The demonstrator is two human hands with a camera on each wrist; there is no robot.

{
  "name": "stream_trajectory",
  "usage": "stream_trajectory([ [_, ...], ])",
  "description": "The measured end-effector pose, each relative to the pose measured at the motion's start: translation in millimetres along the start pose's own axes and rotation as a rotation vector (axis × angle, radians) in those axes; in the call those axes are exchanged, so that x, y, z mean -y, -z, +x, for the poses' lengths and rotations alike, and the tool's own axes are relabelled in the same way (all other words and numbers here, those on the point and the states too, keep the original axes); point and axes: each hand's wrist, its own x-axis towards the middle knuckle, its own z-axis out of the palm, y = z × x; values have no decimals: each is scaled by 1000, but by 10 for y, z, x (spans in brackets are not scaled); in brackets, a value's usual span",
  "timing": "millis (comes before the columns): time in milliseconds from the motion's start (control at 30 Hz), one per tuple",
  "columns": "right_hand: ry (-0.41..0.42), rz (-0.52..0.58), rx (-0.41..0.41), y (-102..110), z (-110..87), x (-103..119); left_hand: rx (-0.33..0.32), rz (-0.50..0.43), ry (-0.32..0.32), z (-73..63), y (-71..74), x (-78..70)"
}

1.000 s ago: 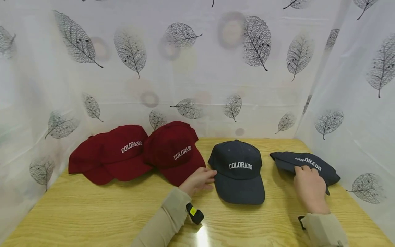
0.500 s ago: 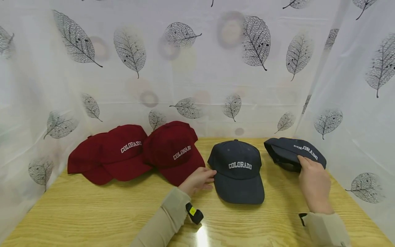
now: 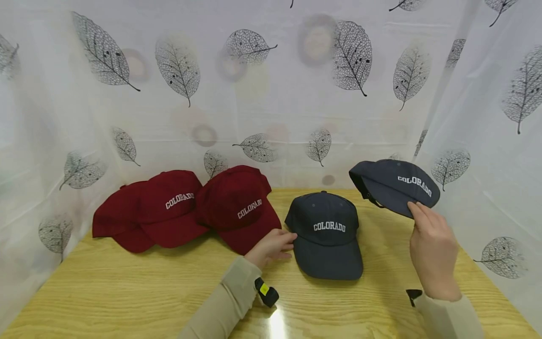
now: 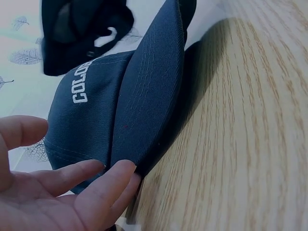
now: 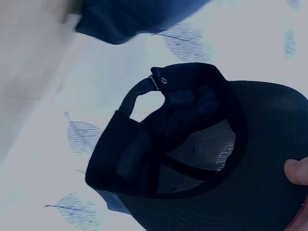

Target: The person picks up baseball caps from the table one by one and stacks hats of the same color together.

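Note:
Raised above the right part of the table is a navy baseball cap [image 3: 387, 181] lettered COLORADO. My right hand [image 3: 434, 249] pinches it by the brim, thumb against the brim's underside [image 5: 269, 130]. In the right wrist view its hollow inside and back strap show. A second navy cap [image 3: 328, 254] sits on the table between my hands, brim toward me. My left hand [image 3: 271, 247] is at the left edge of that cap, fingers loosely extended. The left wrist view has these fingertips right at the corner of the brim [image 4: 149, 86], with the held cap's dark opening overhead.
To the left, three dark red caps overlap in a row: an outer one [image 3: 116, 214], a middle one [image 3: 165, 207] and a right one [image 3: 235, 202] near my left hand. They lie on a wooden table [image 3: 127, 296]. A white leaf-printed curtain [image 3: 275, 103] encloses the back and sides.
My right hand has lifted the navy cap off the table, up and slightly left, and its crown has opened out from a flatter shape. The left hand and the other caps stay put.

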Motion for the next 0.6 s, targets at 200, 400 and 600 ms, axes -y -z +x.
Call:
stream_trajectory([
  [200,33,58,-98,58,110,180,-7,5,6,-1,4,-4],
  [400,111,133,-242,69,168,379,-11,21,-2,-7,16,-11],
  [600,172,250,-374,76,196,513,-8,54,-20,-36,36,-35],
])
